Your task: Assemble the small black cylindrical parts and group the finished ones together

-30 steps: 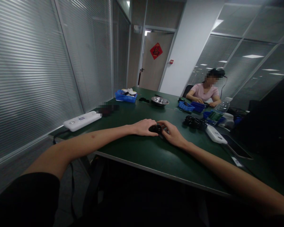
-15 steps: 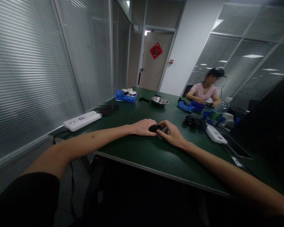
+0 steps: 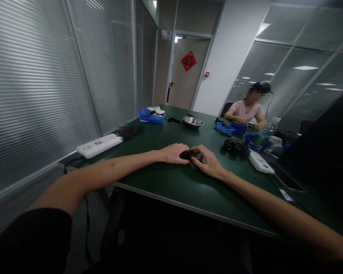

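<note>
Between my two hands, just above or on the green table (image 3: 165, 179), is a small black rounded part (image 3: 185, 155); its exact kind is too small and dark to tell. My left hand (image 3: 174, 153) curls around its left side, thumb toward me and fingers on the far side. From the right, my right hand (image 3: 206, 160) pinches the right end of it with thumb and fingertips. The fingers hide much of the part. Further right on the table lies a pile of similar-looking black parts (image 3: 234, 147).
Farther back are a metal bowl (image 3: 193, 122), a blue basket (image 3: 152, 117) of white items and smaller blue bins (image 3: 224, 128). To the right stand a plastic bottle (image 3: 264, 135), a white device (image 3: 260, 163) and a phone (image 3: 286, 177). A white power bank (image 3: 99, 146) lies left. A co-worker (image 3: 247, 110) sits across.
My right thumb and fingertips have shifted slightly at the right end of the black part, showing a little more of it. My left hand stays in place.
</note>
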`<state>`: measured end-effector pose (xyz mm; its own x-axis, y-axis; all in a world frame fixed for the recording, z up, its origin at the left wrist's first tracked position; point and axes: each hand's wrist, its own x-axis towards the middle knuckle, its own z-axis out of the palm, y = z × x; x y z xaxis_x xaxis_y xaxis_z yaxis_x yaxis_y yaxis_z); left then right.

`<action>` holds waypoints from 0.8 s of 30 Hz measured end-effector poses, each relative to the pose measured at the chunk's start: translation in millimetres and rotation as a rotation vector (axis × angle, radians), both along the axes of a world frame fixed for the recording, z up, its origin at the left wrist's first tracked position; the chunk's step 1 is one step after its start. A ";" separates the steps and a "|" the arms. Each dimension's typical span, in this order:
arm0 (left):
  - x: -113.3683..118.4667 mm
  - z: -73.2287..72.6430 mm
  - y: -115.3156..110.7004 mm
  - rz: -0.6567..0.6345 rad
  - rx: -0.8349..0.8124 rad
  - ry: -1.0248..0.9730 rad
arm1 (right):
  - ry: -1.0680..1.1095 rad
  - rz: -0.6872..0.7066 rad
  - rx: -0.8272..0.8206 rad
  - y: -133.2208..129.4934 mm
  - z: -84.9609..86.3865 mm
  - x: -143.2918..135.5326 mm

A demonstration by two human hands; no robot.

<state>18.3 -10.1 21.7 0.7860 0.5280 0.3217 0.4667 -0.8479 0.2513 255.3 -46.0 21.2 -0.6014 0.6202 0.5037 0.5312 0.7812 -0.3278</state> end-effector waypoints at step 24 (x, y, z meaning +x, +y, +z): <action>1.1 2.0 -2.0 0.012 0.019 0.015 | -0.063 -0.063 0.004 1.0 -2.1 -0.6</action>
<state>19.4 -12.1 23.7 0.7847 0.5309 0.3199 0.4802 -0.8470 0.2279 254.7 -44.9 19.1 -0.5920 0.6556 0.4687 0.5988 0.7471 -0.2887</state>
